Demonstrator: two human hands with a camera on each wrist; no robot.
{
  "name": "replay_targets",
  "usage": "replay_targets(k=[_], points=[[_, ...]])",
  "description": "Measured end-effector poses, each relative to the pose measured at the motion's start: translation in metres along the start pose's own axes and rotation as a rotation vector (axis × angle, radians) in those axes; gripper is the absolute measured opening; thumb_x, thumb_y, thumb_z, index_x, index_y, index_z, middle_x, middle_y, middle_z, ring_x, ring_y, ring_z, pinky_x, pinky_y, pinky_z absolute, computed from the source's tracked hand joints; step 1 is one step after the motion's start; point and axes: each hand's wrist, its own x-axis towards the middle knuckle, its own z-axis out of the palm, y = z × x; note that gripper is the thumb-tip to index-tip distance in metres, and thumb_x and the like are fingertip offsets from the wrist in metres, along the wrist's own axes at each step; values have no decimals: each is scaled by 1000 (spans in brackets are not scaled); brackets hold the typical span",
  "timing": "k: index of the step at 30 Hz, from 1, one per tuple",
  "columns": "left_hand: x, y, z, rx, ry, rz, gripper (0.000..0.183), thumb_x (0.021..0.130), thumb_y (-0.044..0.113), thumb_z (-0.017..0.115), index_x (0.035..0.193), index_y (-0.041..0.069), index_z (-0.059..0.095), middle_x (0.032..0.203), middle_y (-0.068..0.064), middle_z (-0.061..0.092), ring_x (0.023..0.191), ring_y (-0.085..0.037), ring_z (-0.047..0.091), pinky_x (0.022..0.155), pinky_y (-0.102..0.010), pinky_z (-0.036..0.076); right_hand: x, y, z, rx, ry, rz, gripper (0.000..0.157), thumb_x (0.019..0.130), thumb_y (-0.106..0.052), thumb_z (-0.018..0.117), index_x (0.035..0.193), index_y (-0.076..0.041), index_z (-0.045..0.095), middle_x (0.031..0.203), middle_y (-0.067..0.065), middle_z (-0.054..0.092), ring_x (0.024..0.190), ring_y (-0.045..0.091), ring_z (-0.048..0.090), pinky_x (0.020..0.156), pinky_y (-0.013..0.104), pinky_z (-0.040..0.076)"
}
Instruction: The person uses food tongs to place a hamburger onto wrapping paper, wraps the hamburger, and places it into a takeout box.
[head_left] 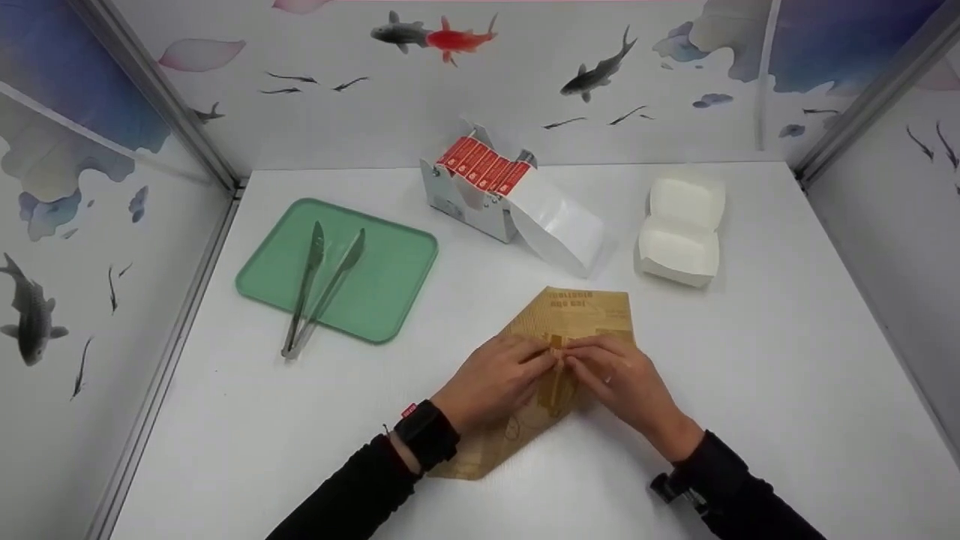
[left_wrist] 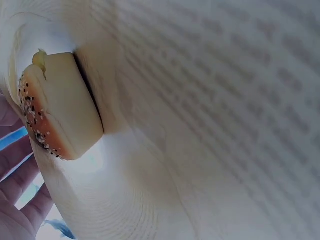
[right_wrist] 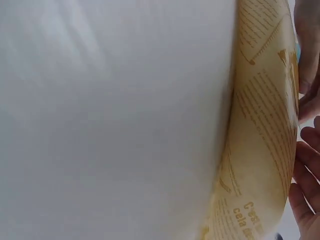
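A sheet of brown printed wrapping paper (head_left: pixel 596 311) lies on the table, its edges raised and drawn together in the middle. Inside it, the left wrist view shows a bun (left_wrist: pixel 75 107) with black and white seeds on its crust and a small green bit at one end. From above, the paper hides the bun. My left hand (head_left: pixel 502 379) pinches the gathered paper from the left, and my right hand (head_left: pixel 626 382) pinches it from the right. Their fingertips nearly meet over the fold. In the right wrist view the paper (right_wrist: pixel 260 125) bulges beside the right fingers (right_wrist: pixel 307 162).
On the left, metal tongs (head_left: pixel 330 277) lie across a green tray (head_left: pixel 397 270), handle end past its near edge. A white box (head_left: pixel 469 206) of red-printed packets with a hanging white flap (head_left: pixel 559 221) stands at the back. An opened white clamshell carton (head_left: pixel 679 255) sits back right.
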Motion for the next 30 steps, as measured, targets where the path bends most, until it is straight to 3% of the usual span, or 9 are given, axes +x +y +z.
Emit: replay_targets(k=[3, 6, 9, 13, 17, 20, 25, 30], points=[[2, 2, 0, 1, -18, 3, 28, 111, 21, 59, 135, 13, 73, 137, -2, 70, 128, -18, 67, 114, -31, 51, 10, 13, -14, -5, 2, 172, 10, 94, -7, 83, 104, -8, 83, 104, 4, 79, 100, 21, 75, 88, 37, 63], [3, 3, 0, 8, -34, 5, 29, 111, 21, 58, 133, 10, 73, 138, -3, 71, 130, -18, 67, 118, -30, 48, 22, 32, -26, 3, -38, 375, 13, 99, -8, 77, 111, -3, 80, 103, 11, 79, 98, 26, 76, 86, 48, 61], [4, 4, 1, 23, -49, 6, 29, 112, 20, 56, 132, 10, 73, 137, -2, 72, 130, -17, 68, 119, -30, 47, 34, 51, -34, -11, -146, 547, 25, 102, -13, 70, 123, 1, 75, 109, 19, 79, 102, 35, 75, 89, 54, 59], [6, 4, 3, 38, -42, 13, 25, 111, 19, 56, 127, 11, 74, 135, -1, 73, 127, -16, 70, 115, -29, 50, 42, 73, -36, -57, -310, 682, 46, 102, -25, 70, 136, 6, 66, 115, 25, 74, 105, 40, 73, 88, 54, 58], [7, 5, 5, 45, -19, 26, 25, 111, 20, 57, 130, 14, 72, 133, 1, 72, 126, -16, 70, 113, -29, 52, 47, 81, -32, -119, -399, 742, 60, 98, -35, 76, 137, 9, 63, 113, 25, 65, 93, 34, 64, 76, 47, 54], [6, 5, 5, 44, -24, 27, 30, 111, 22, 58, 137, 16, 70, 135, 1, 71, 129, -16, 68, 116, -30, 50, 51, 81, -30, -143, -421, 751, 63, 95, -36, 78, 134, 11, 63, 112, 25, 59, 89, 31, 58, 73, 44, 51], [6, 6, 3, 44, -40, 27, 32, 111, 23, 57, 139, 15, 71, 137, -2, 71, 131, -18, 67, 118, -32, 48, 53, 83, -28, -113, -427, 756, 53, 94, -33, 81, 125, 8, 66, 108, 20, 57, 91, 30, 56, 74, 40, 47], [5, 7, 3, 52, -48, 29, 31, 111, 22, 58, 138, 14, 71, 137, -2, 70, 132, -19, 67, 120, -32, 47, 49, 88, -25, -66, -406, 743, 33, 95, -29, 81, 93, 0, 65, 94, 12, 55, 84, 26, 53, 70, 35, 41]])
